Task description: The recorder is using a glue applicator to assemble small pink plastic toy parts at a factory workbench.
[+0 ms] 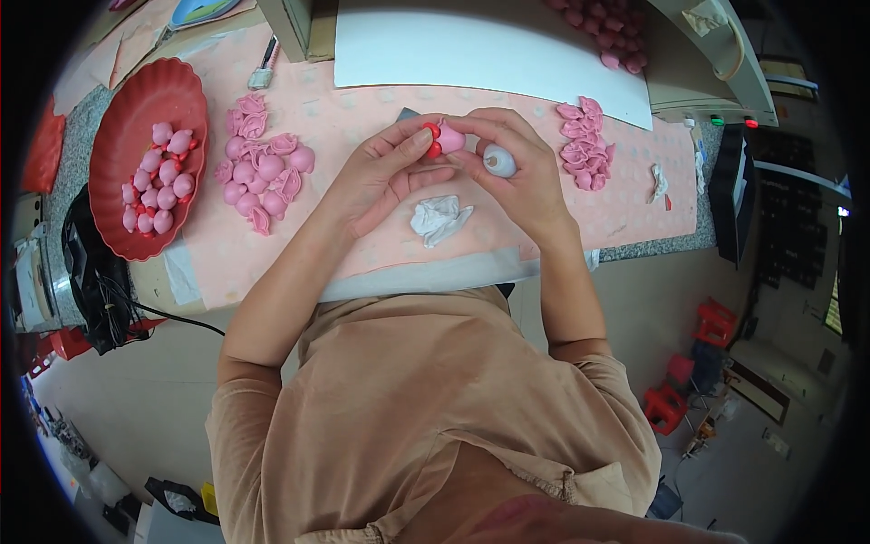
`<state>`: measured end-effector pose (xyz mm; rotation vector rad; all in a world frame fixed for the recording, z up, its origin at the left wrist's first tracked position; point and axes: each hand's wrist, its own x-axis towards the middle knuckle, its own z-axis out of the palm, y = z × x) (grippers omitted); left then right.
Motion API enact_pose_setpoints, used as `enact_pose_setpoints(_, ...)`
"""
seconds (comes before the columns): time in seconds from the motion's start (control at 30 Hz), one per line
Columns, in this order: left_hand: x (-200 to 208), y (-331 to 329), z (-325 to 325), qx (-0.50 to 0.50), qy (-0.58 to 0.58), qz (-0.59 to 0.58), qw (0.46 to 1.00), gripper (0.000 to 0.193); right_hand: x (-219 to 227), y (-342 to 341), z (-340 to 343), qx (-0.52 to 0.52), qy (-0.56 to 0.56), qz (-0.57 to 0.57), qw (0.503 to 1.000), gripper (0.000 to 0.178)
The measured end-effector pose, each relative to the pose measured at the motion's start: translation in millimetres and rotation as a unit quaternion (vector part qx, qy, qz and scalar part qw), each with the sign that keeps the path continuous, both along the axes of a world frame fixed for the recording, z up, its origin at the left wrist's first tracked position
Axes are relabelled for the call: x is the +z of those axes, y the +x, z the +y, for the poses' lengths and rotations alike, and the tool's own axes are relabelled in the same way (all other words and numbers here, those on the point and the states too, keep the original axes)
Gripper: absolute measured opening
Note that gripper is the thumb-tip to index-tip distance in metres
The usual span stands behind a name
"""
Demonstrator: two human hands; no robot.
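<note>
Between both hands, over the middle of the table, is a small pink figure piece (450, 139) with red rounded parts. The thumb and fingers of my left hand (376, 172) pinch its red end. My right hand (530, 177) has its fingertips on the pink end, and a small white squeeze bottle (498, 161) is tucked in the same hand. Just below the hands lies a crumpled white tissue (439, 220). To the left is a heap of pink round and ruffled pieces (269, 167); several ruffled pink pieces (587, 145) lie to the right.
A red scalloped bowl (107, 118) at the left holds several pink pieces with red parts. A brush (264, 65) lies behind the pink heap. At the back, a white sheet (471, 54) bears more pink pieces (609, 34). A crumpled white scrap (658, 181) lies far right.
</note>
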<state>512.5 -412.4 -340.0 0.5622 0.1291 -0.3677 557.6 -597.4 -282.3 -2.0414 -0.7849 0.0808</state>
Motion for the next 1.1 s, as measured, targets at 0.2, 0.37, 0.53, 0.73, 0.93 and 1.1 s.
enact_pose_setpoints(0.2, 2.3, -0.5, -0.9, 0.005, 0.006, -0.026, 1.000, 0.033, -8.0, 3.1, -0.7, 0.031, 0.004, -0.038, 0.999, 0.045)
enact_pose_setpoints(0.37, 2.2, -3.3, -5.2, 0.076, 0.071, -0.089, 0.991, 0.029, -15.4, -8.2, 12.7, -0.063, 0.115, 0.103, 0.986, 0.038)
enact_pose_setpoints(0.53, 4.0, -4.5, -4.5, 0.120, 0.085, -0.114, 0.983, 0.028, -21.6, -12.4, 23.4, -0.068, 0.262, 0.326, 0.906, 0.034)
enact_pose_setpoints(0.73, -0.9, -4.1, -0.8, 0.157, 0.056, -0.147, 0.975, 0.026, -27.6, -12.1, 39.1, -0.048, 0.306, 0.219, 0.925, 0.030)
enact_pose_setpoints(0.93, 4.5, -3.6, 4.3, 0.158, -0.038, -0.201, 0.966, 0.024, -13.5, -13.6, 59.7, -0.011, 0.431, 0.351, 0.831, 0.026)
enact_pose_setpoints(1.1, 2.3, -5.4, 8.6, 0.203, -0.056, -0.206, 0.956, 0.023, -17.1, -14.6, 74.1, 0.038, 0.544, 0.447, 0.709, 0.020)
